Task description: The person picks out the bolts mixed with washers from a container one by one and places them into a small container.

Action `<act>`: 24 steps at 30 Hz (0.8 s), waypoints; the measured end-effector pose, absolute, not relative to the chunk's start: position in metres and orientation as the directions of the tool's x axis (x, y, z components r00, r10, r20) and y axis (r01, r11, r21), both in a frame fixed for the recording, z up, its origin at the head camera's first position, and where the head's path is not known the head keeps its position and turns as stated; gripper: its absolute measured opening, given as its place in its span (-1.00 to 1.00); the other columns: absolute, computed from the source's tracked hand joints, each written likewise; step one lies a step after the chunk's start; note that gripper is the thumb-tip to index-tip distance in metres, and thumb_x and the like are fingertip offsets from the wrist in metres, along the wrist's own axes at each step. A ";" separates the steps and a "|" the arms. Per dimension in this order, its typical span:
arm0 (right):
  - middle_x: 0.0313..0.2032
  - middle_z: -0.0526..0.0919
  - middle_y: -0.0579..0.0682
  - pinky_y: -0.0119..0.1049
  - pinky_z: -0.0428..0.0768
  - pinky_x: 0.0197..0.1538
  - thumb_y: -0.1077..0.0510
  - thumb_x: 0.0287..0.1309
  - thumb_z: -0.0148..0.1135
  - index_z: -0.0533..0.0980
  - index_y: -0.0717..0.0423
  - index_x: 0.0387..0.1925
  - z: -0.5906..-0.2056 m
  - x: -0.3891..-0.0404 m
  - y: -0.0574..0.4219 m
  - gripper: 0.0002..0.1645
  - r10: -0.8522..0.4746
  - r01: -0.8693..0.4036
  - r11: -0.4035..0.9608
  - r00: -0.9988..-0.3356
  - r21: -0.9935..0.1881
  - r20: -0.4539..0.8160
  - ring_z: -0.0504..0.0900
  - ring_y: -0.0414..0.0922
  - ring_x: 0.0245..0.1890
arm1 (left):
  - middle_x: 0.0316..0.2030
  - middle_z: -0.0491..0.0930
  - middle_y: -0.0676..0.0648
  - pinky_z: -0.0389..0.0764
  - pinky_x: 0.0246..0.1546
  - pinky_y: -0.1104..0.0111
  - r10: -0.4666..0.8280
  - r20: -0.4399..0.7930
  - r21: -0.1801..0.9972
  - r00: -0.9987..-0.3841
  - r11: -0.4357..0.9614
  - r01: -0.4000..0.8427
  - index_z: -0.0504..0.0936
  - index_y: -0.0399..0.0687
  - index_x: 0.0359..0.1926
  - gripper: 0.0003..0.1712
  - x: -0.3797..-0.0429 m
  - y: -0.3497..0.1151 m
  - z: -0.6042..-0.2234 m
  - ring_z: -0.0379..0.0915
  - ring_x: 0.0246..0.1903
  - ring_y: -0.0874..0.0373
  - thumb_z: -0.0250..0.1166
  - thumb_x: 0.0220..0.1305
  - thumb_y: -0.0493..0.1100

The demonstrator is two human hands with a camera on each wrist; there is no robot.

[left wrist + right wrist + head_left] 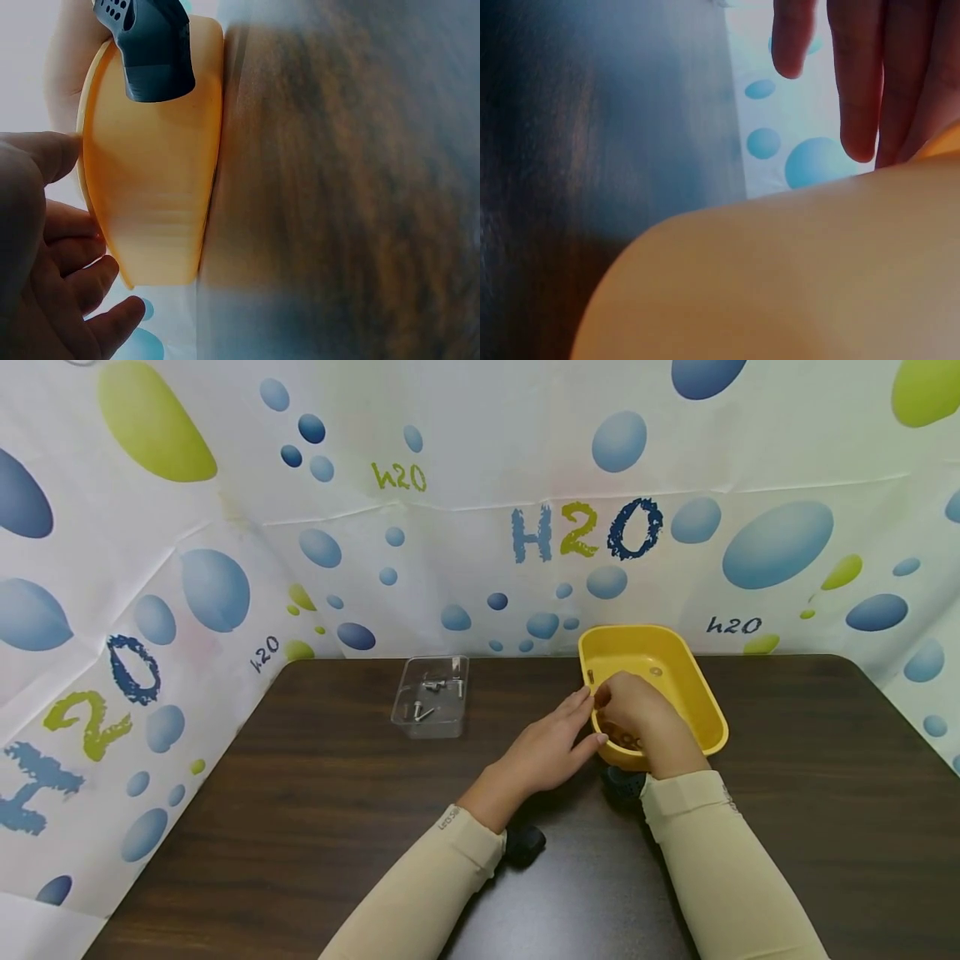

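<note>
A yellow plastic tub [711,727] stands at the back of the table, right of centre. My right hand [647,718] reaches down into its left side with bent fingers; the fingertips are hidden, so whatever they hold cannot be seen. Small ring-like pieces [628,740] lie at the tub's near end, and a small round washer-like piece [656,672] lies farther back. My left hand [551,745] rests against the tub's left rim, fingers extended. In the left wrist view, its thumb and fingers touch the rim along the outer yellow wall [150,187].
Left of the hands, a clear plastic box [427,728] holds several metal screws [433,685]. Dark wrist devices sit under the left wrist [525,845] and right wrist [624,783]. A white curtain with blue and green drops [465,585] hangs behind the brown table [300,827].
</note>
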State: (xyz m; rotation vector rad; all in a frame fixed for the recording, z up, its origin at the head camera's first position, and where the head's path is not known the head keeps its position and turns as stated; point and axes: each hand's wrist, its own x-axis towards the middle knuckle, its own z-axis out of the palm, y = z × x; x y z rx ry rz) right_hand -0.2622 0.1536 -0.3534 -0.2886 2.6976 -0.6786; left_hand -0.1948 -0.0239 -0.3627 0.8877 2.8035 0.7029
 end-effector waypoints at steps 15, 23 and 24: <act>0.04 0.64 0.22 -0.06 0.56 0.05 0.37 0.12 0.15 0.56 0.25 0.15 -0.353 -0.262 0.152 -0.50 -0.226 -0.064 0.884 -0.925 -0.463 -0.305 0.56 0.07 -0.11 | 0.57 -0.11 -0.02 0.13 0.46 0.22 0.578 0.040 0.447 -0.815 0.719 0.532 -0.02 -0.06 0.56 -0.21 -0.196 -0.025 -0.364 -0.15 0.53 0.15 -0.08 0.51 0.21; -0.11 0.71 0.17 -0.01 0.62 0.07 0.36 0.15 0.27 0.64 0.26 -0.02 -0.351 -0.260 0.151 -0.67 -0.239 -0.061 0.864 -0.923 -0.500 -0.300 0.62 0.04 -0.20 | 0.57 -0.11 -0.01 0.12 0.47 0.22 0.573 0.039 0.454 -0.819 0.720 0.525 -0.03 -0.03 0.56 -0.21 -0.195 -0.025 -0.364 -0.15 0.53 0.15 -0.07 0.51 0.21; -0.12 0.71 0.17 -0.01 0.62 0.06 0.35 0.16 0.28 0.64 0.26 -0.02 -0.351 -0.259 0.151 -0.69 -0.240 -0.058 0.863 -0.921 -0.501 -0.307 0.62 0.03 -0.21 | 0.57 -0.10 -0.01 0.12 0.47 0.22 0.573 0.040 0.453 -0.819 0.720 0.526 -0.03 -0.03 0.56 -0.21 -0.195 -0.025 -0.364 -0.15 0.53 0.15 -0.06 0.51 0.20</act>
